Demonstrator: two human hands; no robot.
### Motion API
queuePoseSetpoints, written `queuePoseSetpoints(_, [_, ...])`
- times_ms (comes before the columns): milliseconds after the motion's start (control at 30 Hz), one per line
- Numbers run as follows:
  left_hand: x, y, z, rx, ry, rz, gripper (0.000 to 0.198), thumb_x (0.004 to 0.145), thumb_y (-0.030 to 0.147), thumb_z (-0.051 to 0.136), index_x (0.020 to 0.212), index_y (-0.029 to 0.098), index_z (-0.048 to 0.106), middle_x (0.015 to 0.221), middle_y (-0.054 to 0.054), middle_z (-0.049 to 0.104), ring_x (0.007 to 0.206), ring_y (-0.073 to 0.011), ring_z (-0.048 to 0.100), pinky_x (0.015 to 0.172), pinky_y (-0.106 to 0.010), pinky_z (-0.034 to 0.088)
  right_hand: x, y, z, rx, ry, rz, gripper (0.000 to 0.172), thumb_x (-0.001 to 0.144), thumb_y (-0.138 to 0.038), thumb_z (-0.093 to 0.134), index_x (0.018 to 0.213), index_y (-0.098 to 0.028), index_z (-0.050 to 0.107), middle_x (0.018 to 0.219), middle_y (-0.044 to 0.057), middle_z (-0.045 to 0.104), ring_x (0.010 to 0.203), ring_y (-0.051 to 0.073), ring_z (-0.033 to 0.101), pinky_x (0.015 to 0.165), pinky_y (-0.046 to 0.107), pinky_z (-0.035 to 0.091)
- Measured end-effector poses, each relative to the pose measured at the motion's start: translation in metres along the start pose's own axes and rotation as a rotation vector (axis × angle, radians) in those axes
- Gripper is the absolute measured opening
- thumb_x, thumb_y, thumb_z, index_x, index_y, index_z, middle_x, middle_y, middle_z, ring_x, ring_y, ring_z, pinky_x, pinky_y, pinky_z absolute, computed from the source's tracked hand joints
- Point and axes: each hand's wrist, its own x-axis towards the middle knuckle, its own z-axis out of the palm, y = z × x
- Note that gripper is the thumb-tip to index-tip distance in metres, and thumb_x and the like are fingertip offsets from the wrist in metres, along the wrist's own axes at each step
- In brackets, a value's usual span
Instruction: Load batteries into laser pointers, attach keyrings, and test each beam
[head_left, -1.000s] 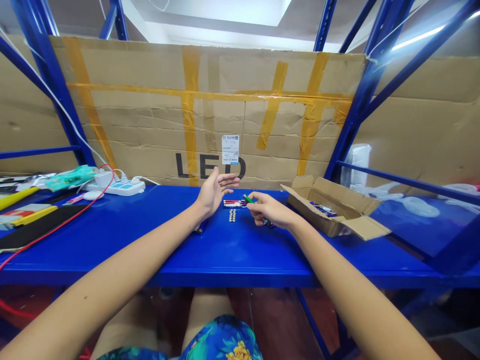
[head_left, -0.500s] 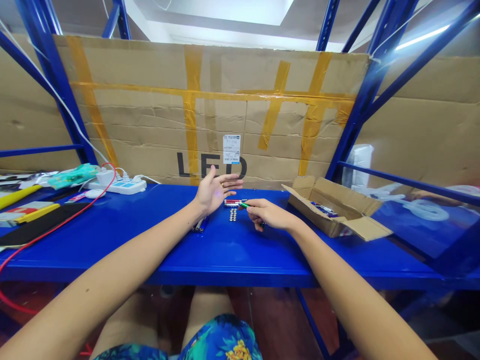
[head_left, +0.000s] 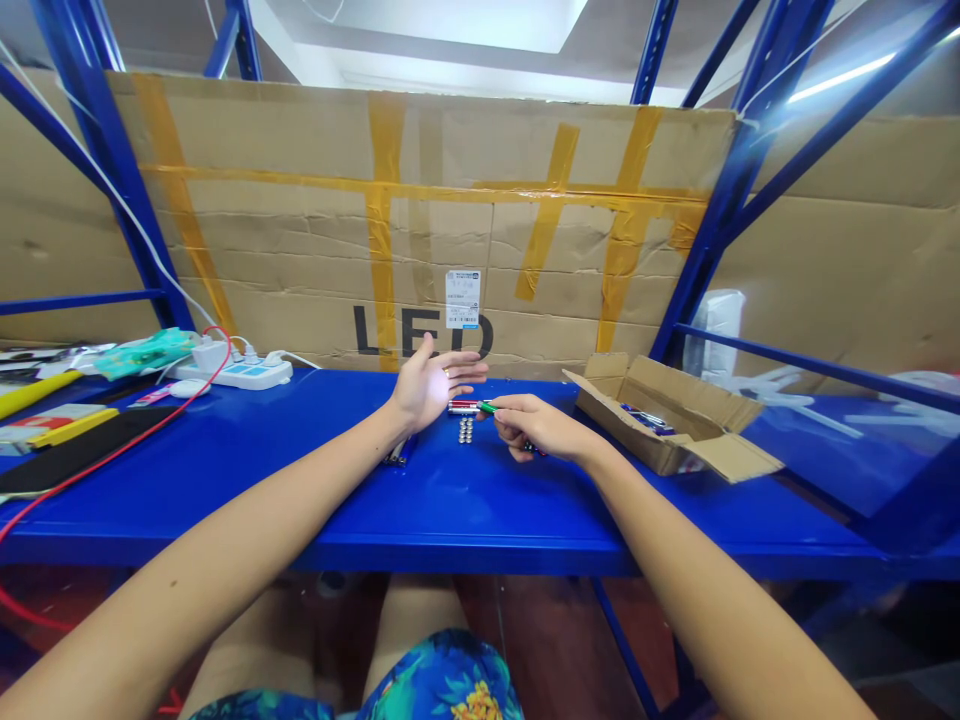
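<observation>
My right hand (head_left: 526,425) pinches a small green penlight (head_left: 487,407) whose tip points left toward my other palm. Fingers apart and palm raised, my left hand (head_left: 435,385) holds nothing, and a pale spot of light shows on its palm. Between the hands, a red penlight (head_left: 463,405) lies on the blue table. Several small silver button cells (head_left: 466,431) stand in two columns just below it. Dark slim penlights (head_left: 397,458) lie under my left wrist, partly hidden. Something dark shows beneath my right hand, too small to make out.
An open cardboard box (head_left: 667,410) with slim items inside stands at the right. A white power strip (head_left: 251,371), a red cable (head_left: 161,428) and a black pad (head_left: 82,450) are at the left. A large cardboard sheet (head_left: 300,240) rises behind the table.
The light spot on my left palm is brighter and more distinct. My right hand, with the green penlight, has shifted very slightly.
</observation>
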Motion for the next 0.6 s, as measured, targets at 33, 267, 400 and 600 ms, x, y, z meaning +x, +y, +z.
queuePoseSetpoints(33, [0.0,0.0,0.0002,0.0,0.0,-0.001,0.078,0.09,0.071,0.026,0.105,0.009,0.071,0.111,-0.021,0.07,0.108,-0.0339,0.064,0.087,-0.041,0.048,-0.0001,-0.0001,-0.0001,0.013,-0.003,-0.003,0.026,0.085,-0.034,0.058,0.072,-0.02,0.041,0.057,-0.008,0.033,0.044,0.006,0.03,0.04,0.023,0.032])
queuePoseSetpoints(267, [-0.0015,-0.0002,0.0017,-0.002,-0.018,-0.008,0.076,0.09,0.07,0.028,0.102,0.01,0.071,0.109,-0.02,0.071,0.107,-0.0324,0.064,0.087,-0.04,0.048,0.0011,-0.0002,0.0002,0.033,-0.025,-0.021,0.028,0.085,-0.038,0.059,0.074,-0.02,0.041,0.058,-0.008,0.034,0.046,0.006,0.031,0.043,0.024,0.034])
queuePoseSetpoints(400, [-0.0023,0.0,0.0033,-0.008,-0.021,-0.011,0.075,0.09,0.07,0.027,0.101,0.01,0.072,0.107,-0.019,0.072,0.106,-0.0316,0.064,0.088,-0.04,0.047,0.0021,0.0013,-0.0002,0.039,-0.013,-0.015,0.029,0.083,-0.038,0.061,0.073,-0.021,0.04,0.058,-0.008,0.034,0.047,0.006,0.03,0.043,0.024,0.033])
queuePoseSetpoints(600, [-0.0028,0.0,0.0044,-0.005,-0.033,-0.007,0.075,0.09,0.071,0.026,0.099,0.012,0.072,0.106,-0.017,0.073,0.106,-0.0313,0.064,0.09,-0.042,0.046,0.0027,0.0023,0.0005,0.024,-0.008,-0.006,0.027,0.083,-0.037,0.061,0.075,-0.02,0.041,0.058,-0.008,0.035,0.048,0.006,0.031,0.044,0.024,0.034])
